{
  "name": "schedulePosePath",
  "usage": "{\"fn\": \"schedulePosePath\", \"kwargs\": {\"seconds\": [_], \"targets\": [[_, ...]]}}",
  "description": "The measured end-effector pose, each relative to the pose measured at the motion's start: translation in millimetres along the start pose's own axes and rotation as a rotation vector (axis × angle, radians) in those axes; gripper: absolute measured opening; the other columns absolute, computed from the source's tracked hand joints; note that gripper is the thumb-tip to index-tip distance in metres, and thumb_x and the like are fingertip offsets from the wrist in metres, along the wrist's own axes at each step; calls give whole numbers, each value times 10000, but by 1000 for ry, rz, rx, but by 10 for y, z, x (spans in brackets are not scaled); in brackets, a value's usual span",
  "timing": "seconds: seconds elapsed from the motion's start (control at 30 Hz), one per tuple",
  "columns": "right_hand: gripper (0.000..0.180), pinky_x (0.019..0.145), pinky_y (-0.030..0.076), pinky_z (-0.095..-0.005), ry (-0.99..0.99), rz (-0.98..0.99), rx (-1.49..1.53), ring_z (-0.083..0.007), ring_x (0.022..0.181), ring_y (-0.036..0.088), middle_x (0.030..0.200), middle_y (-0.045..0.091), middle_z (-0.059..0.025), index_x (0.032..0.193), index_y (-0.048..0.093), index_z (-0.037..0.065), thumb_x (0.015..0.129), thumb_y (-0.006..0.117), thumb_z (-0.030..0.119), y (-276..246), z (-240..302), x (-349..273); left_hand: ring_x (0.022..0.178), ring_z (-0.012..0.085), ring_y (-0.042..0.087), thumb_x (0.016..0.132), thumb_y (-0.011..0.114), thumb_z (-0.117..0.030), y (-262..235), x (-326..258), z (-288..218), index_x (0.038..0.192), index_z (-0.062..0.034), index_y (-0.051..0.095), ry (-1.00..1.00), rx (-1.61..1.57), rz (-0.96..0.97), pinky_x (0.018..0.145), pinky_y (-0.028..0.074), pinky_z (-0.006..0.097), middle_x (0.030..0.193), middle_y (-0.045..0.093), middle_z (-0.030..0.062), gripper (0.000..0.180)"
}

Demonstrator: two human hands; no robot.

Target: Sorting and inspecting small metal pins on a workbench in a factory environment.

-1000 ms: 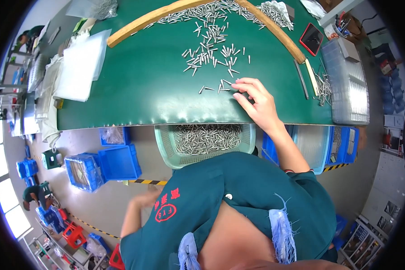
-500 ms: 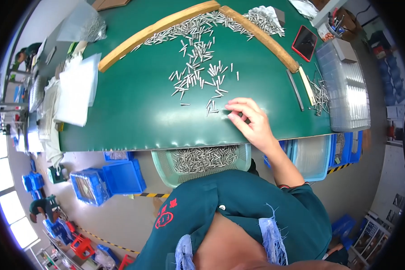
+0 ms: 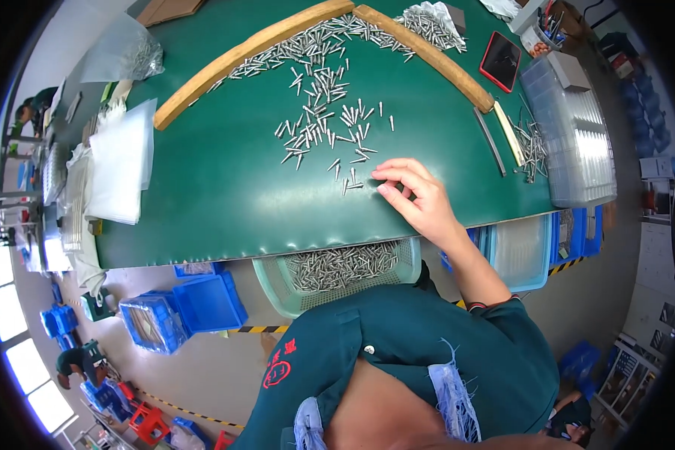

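My right hand (image 3: 415, 196) hovers over the near part of the green tabletop (image 3: 225, 195). Its fingers are bent, with a gap between thumb and index finger, and nothing shows in them. Just left of the fingertips lie a few small tapered metal pins (image 3: 352, 182). Farther off, a loose scatter of the same pins (image 3: 315, 131) runs back to a dense heap (image 3: 307, 43). Two wooden bars (image 3: 247, 49) meet in an angle behind that heap. My left hand is out of sight.
A green basket (image 3: 274, 289) full of pins stands below the table edge. To the right are a red-edged phone (image 3: 500, 61), a metal strip (image 3: 490, 142), long metal pieces (image 3: 531, 150) and clear plastic boxes (image 3: 577, 142). Plastic sheets (image 3: 116, 172) lie left.
The view has turned slightly. A lone pin left of the near group no longer lies there, and two pins now show just beyond that group. My right hand keeps nearly the same pose.
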State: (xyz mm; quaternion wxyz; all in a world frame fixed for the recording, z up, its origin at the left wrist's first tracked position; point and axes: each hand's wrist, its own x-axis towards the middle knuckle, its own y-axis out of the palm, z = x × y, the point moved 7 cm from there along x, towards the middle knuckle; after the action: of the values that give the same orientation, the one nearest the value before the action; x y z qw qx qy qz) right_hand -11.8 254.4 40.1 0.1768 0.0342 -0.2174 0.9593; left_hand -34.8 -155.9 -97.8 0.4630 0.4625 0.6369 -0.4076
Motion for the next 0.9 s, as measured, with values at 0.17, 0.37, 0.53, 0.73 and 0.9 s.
{"fn": "schedulePosePath", "kwargs": {"seconds": [0.17,0.37,0.53,0.73,0.9], "targets": [[175,602,493,-241,3,-15,-5,-137,796,626,1063,629,-62,1018,682,63,853,640,105,-6,17,22,739,139,644,935,567,-255,163,-143,149,1027,16,670,-45,26,17,671,524,279,867,694,82,304],[173,597,491,-237,18,-13,9,-138,802,624,1059,631,-64,1016,684,62,853,639,100,-8,18,12,739,133,638,929,577,-251,241,-309,217,1034,17,670,-73,67,16,669,518,274,869,693,80,303],[176,603,481,-263,20,23,-66,-151,784,625,1001,625,-41,1021,689,108,852,645,138,38,1,24,740,128,634,924,585,-248,303,-452,250,1040,19,669,-86,94,4,668,513,270,871,692,79,303],[168,644,486,-315,-108,49,-388,-186,737,600,867,570,-12,994,693,167,828,674,177,177,93,89,740,123,628,918,594,-244,403,-792,262,1047,21,669,-96,122,-25,666,507,265,874,691,77,304],[88,657,500,-344,-161,3,-452,-207,784,610,877,568,-8,885,667,140,809,676,184,208,143,18,750,111,601,937,552,-165,-339,-1206,-1541,934,32,661,884,-99,-222,691,485,266,798,670,49,226]]}}
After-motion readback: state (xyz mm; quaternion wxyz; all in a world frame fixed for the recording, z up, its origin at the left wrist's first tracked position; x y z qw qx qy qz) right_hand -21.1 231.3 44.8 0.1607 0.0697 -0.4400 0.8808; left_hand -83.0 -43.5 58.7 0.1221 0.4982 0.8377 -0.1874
